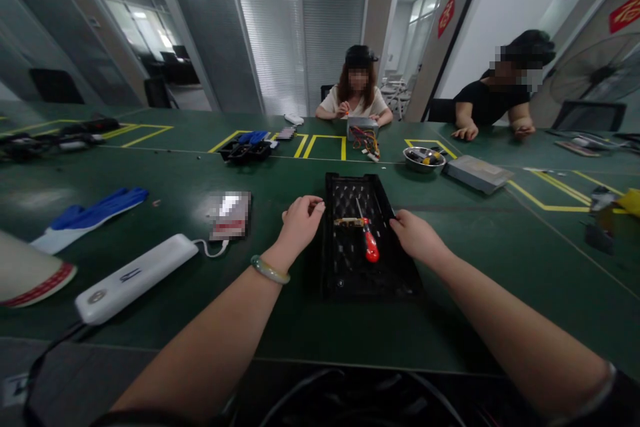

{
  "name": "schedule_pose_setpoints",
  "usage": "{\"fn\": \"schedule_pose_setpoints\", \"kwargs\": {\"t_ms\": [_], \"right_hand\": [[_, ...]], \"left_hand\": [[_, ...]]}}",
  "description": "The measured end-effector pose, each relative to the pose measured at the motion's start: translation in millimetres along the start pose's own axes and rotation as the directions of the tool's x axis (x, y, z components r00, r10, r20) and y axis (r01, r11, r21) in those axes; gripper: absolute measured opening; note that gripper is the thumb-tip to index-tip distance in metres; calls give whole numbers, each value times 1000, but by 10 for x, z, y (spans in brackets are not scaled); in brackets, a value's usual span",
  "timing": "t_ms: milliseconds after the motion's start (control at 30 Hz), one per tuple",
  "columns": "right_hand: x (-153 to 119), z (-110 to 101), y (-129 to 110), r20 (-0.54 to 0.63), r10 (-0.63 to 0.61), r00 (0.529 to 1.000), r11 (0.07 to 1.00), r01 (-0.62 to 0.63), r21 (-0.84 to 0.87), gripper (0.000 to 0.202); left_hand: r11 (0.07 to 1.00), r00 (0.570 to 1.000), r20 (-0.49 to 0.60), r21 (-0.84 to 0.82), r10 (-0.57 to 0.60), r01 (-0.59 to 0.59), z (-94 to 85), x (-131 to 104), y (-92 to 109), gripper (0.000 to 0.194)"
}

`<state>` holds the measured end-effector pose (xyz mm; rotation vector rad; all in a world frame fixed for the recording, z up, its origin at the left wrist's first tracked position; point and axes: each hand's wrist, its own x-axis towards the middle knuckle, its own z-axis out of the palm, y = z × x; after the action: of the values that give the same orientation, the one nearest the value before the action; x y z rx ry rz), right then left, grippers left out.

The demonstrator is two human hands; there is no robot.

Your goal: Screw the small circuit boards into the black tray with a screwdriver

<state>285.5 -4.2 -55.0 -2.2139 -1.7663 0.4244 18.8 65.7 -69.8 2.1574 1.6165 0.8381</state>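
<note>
A black ribbed plastic tray (345, 273) lies lengthwise in front of me on the green table. Inside it rest a screwdriver (371, 243) with a red handle and a small circuit board (349, 221), along with several tiny pieces that look like screws. My right hand (417, 233) grips the tray's right wall, thumb over the rim. Beside the left wall is my left hand (303, 219), fingers curled into a pinch with their tips close to the rim. What sits between those fingertips, if anything, is too small to make out.
Left of me lie a white power bank-like device (137, 278) with a cable, a blurred-out item (230, 215) and a blue-white glove (93, 217). Farther off stand a metal bowl (424, 159), a grey metal panel (477, 173) and a black tray (245, 149). Two people sit opposite, one behind a wired metal box (363, 128).
</note>
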Motion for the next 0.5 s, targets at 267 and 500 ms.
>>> {"fn": "schedule_pose_setpoints", "kwargs": {"t_ms": [267, 500], "right_hand": [[-61, 171, -74, -144, -85, 986, 996, 87, 7, 38], [-268, 72, -191, -146, -558, 817, 830, 550, -95, 31]], "left_hand": [[969, 952, 210, 52, 225, -241, -278, -175, 253, 21], [866, 656, 640, -30, 400, -499, -576, -397, 378, 22]]}}
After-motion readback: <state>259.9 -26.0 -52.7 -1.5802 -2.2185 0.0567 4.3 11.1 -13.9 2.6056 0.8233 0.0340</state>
